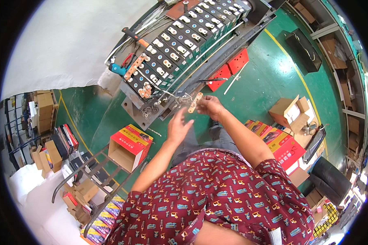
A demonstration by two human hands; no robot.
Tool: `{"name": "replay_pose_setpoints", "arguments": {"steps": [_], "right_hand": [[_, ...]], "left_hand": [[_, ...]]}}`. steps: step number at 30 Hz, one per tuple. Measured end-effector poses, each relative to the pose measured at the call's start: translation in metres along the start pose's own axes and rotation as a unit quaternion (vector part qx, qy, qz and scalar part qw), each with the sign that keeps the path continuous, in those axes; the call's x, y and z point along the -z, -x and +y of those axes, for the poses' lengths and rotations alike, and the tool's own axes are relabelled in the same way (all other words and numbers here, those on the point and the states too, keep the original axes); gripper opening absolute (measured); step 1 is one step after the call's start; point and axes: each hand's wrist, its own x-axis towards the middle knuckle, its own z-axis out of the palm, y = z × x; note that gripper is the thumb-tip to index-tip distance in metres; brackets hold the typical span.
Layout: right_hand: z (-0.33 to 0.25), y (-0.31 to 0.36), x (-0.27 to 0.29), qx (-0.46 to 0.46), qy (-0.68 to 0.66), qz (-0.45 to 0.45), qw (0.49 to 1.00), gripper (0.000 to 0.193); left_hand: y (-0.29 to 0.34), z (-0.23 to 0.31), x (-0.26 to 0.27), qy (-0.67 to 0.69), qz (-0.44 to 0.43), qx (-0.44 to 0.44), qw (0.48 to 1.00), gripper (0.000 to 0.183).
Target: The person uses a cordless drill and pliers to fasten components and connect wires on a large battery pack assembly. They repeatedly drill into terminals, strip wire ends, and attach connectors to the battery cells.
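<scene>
Between the thumb and fingers of my right hand [210, 107] is a short copper connecting bar [194, 103] with holes in it. My left hand [179, 128] is just left of and nearer than the bar, its fingers apart and holding nothing. Beyond both hands stands a long row of battery cells [176, 50] with terminals on top, many bearing short metal links. At the near left end, a longer copper strip [135, 67] lies across the cells. Loose small metal parts [184, 99] lie close to the held bar, and several washers [147, 111] sit on the bench corner.
A hammer [135, 37] and a teal power tool [117, 69] lie left of the cells. Two red plastic bins [219, 78] are beyond my right hand. An open red and yellow carton [131, 142] rests on a metal cart [97, 169]; more cartons [283, 147] stand at right.
</scene>
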Motion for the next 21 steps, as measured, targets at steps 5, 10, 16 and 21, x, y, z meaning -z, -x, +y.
{"name": "replay_pose_setpoints", "arguments": {"steps": [5, 10, 16, 21], "right_hand": [[0.000, 0.029, -0.007, 0.027, -0.118, -0.030, 0.992, 0.023], [-0.007, 0.038, -0.012, 0.055, -0.106, 0.011, 0.993, 0.030], [-0.010, 0.033, -0.022, 0.062, -0.124, -0.011, 0.990, 0.030], [-0.010, 0.033, -0.027, 0.068, -0.126, -0.023, 0.989, 0.030]], "left_hand": [[-0.036, 0.007, -0.009, -0.089, 0.037, -0.127, 0.987, 0.035], [-0.058, 0.000, 0.006, 0.246, -0.052, 0.151, 0.956, 0.027], [-0.069, 0.001, 0.025, 0.259, -0.083, 0.225, 0.936, 0.033], [-0.067, -0.002, 0.030, 0.272, -0.083, 0.225, 0.932, 0.032]]}}
